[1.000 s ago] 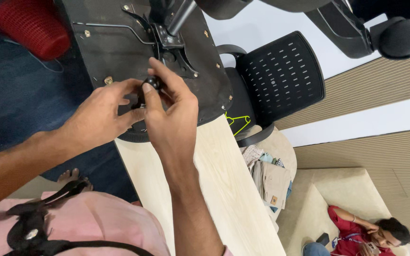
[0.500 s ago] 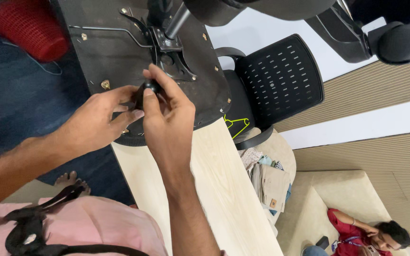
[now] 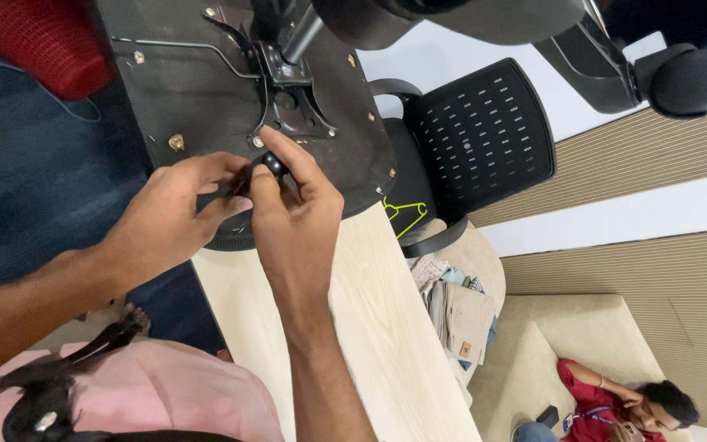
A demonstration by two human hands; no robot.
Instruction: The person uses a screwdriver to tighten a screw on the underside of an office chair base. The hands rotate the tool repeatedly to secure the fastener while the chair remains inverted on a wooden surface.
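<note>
Here your left hand (image 3: 169, 217) and right hand (image 3: 296, 221) both pinch the small black knob (image 3: 274, 166) on the underside of the upturned chair seat (image 3: 206, 90), just at six o'clock of the metal mounting plate (image 3: 292, 106). The fingers are clamped on it. The seat overhangs the pale counter (image 3: 370, 327); press hard and it could tip, or the knob could slip free.
</note>
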